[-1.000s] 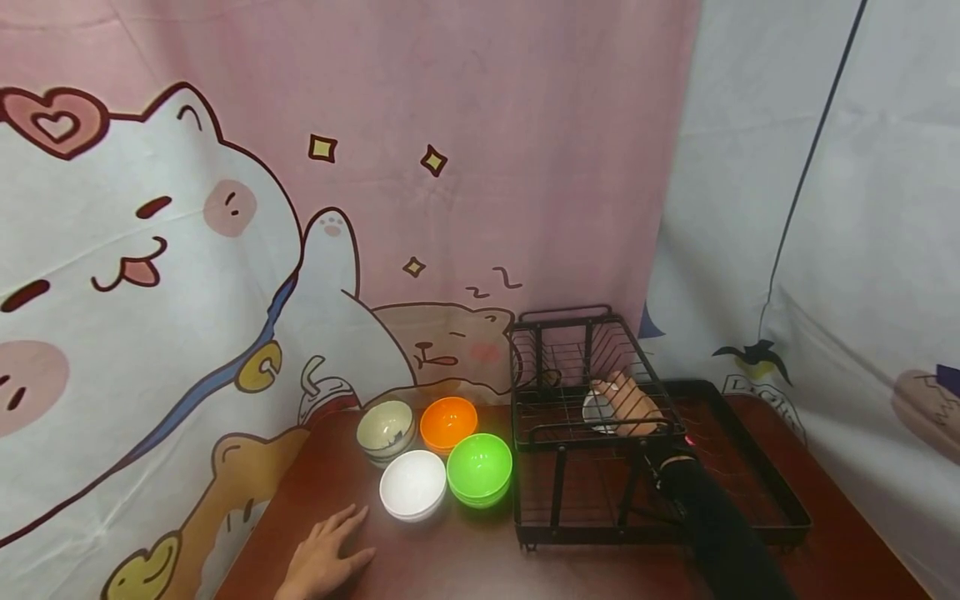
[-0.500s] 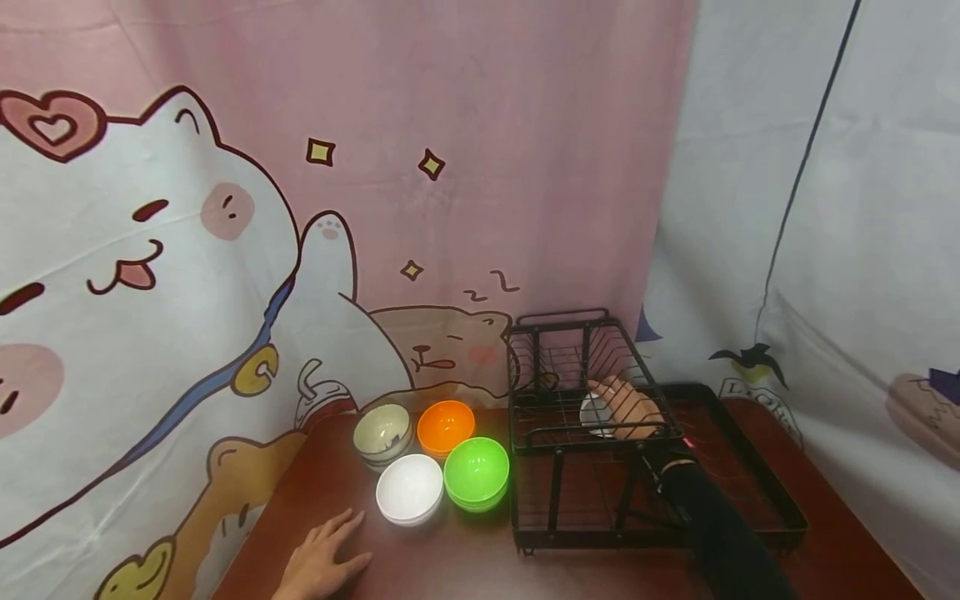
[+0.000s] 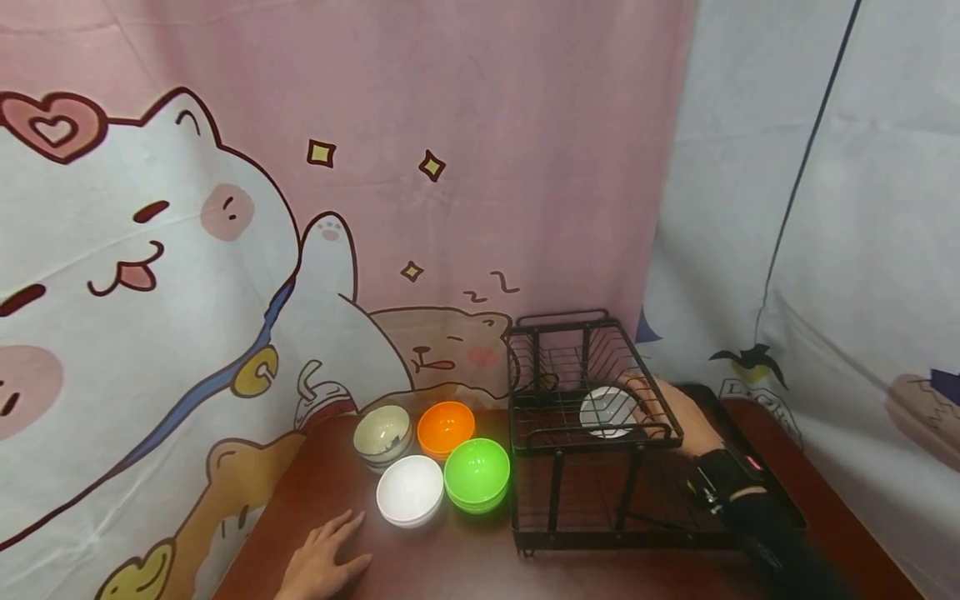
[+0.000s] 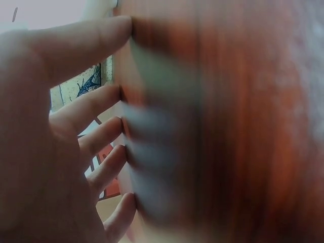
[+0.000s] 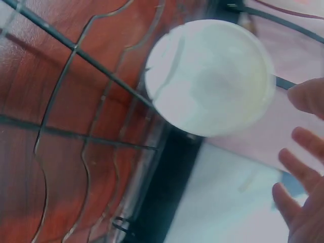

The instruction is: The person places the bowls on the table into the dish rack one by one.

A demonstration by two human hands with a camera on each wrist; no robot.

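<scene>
A white bowl (image 3: 608,412) sits tilted in the upper tier of the black wire dish rack (image 3: 596,440); the right wrist view shows its round open side (image 5: 212,78). Just right of it, my right hand (image 3: 678,417) is apart from the bowl, fingers (image 5: 306,169) spread and holding nothing. My left hand (image 3: 321,557) rests on the tabletop with its fingertips touching the wood, seen close up in the left wrist view. Nearest to it are white bowls (image 3: 410,492), stacked. Beside them stand stacked green bowls (image 3: 477,477), orange bowls (image 3: 446,429) and patterned pale bowls (image 3: 383,433).
The rack's lower tray (image 3: 776,500) reaches out to the right on the dark red table (image 3: 435,567). A cartoon-printed cloth (image 3: 480,192) hangs close behind the table, and a white cloth (image 3: 840,250) hangs along the right side.
My right hand has let go of the white bowl in the rack and moved to the right, uncovering more of it. The left hand has stayed in place.
</scene>
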